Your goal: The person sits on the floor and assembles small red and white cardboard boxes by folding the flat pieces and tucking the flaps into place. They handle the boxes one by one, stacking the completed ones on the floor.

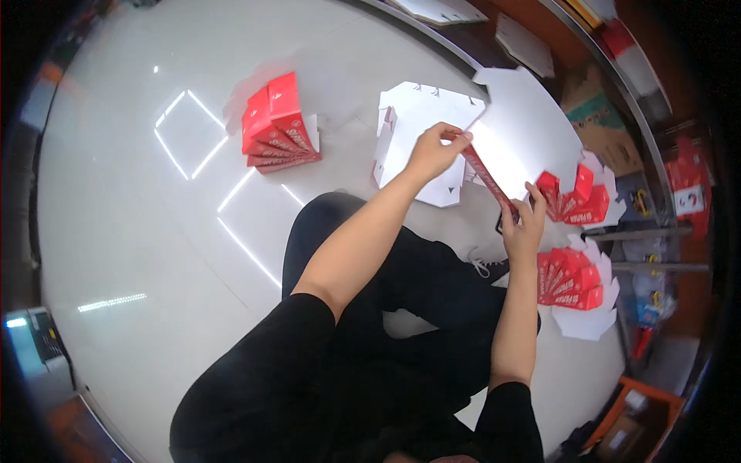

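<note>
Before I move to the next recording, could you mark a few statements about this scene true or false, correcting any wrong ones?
1. The left hand and right hand both hold a large white cardboard sheet with a red edge. True.
2. The leftmost red cardboard stack sits on the person's lap. False: that red fan-folded cardboard stack rests on the glossy pale floor.
3. A white cardboard piece with notched edges shows left of the held sheet. True.
4. The person's sleeves are white. False: the short fabric sleeves are black.
</note>
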Demonstrator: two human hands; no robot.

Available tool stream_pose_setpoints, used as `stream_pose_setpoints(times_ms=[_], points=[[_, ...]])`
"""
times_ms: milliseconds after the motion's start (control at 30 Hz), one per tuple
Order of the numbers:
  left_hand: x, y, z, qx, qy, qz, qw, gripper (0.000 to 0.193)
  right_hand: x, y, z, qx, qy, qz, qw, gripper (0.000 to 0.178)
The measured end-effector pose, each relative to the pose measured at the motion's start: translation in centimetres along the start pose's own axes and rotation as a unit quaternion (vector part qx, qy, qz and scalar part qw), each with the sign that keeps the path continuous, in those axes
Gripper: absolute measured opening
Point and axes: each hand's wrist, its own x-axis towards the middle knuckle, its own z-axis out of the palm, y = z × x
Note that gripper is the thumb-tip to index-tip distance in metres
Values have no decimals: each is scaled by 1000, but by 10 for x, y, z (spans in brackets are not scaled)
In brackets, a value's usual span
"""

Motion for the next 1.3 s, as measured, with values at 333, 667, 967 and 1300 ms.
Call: stream_pose_setpoints(times_ms=[333,667,967,1300], points=[[-3,38,-3,-36,144,231,961,43,31,49,87,153,-6,227,962,31],[-5,70,-37,-38,140,237,961,38,179,-29,225,178,-29,148,972,34],[4,76,-43,-103,115,202,967,38,264,-31,314,216,-90,102,967,44],[2,64,-31,-63,55,198,977,43,138,-64,316,51,-341,283,895,49]])
